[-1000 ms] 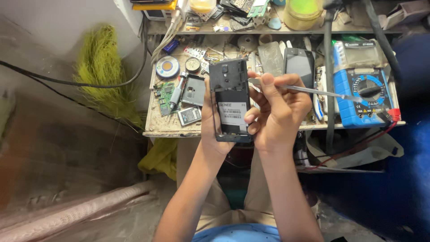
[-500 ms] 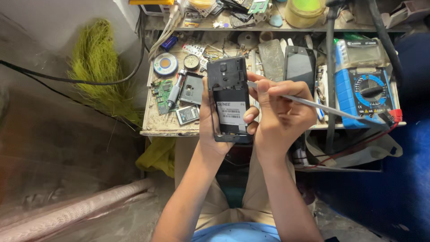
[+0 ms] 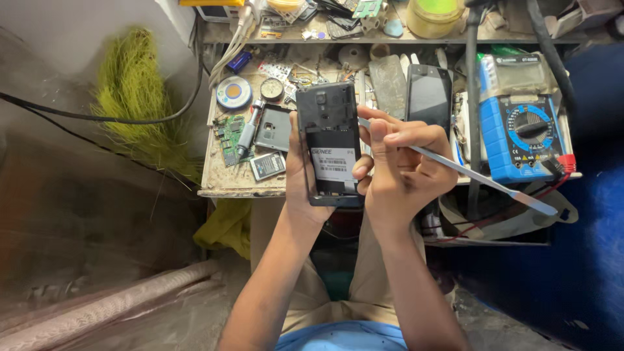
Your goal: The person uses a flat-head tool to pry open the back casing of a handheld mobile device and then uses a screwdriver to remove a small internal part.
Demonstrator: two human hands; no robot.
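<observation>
I hold a black phone with its back cover off (image 3: 330,144) in my left hand (image 3: 300,185). The phone stands up tall in front of me, above my lap and just at the near edge of the small dirty wooden table (image 3: 227,185). My left thumb lies along the phone's left side. My other left fingers are behind it, so I cannot see them. They are wrapped tight around the phone. I can see the open inside of the phone, with a white sticker in the middle.

My right hand (image 3: 403,172) is just beside the phone, on its right side. My right fingers (image 3: 383,140) are closed around a long thin grey metal tool (image 3: 468,174). I pinch it like a pencil. One end of the tool points at the phone's right edge, near the top. The other end sticks out far to the right and down. My right thumb touches the phone's right edge, low down near the sticker.

On the table, past my hands, lie many small things. There is a blue box meter with a round dial (image 3: 523,133) on the right. A black phone with a dark screen (image 3: 429,94) lies next to it, just behind my right fingers. On the left are a green circuit board (image 3: 229,136), a small grey battery (image 3: 267,166) and a round blue and white tin (image 3: 234,92). A bunch of yellow-green grassy stuff (image 3: 133,97) hangs to the left of the table.
</observation>
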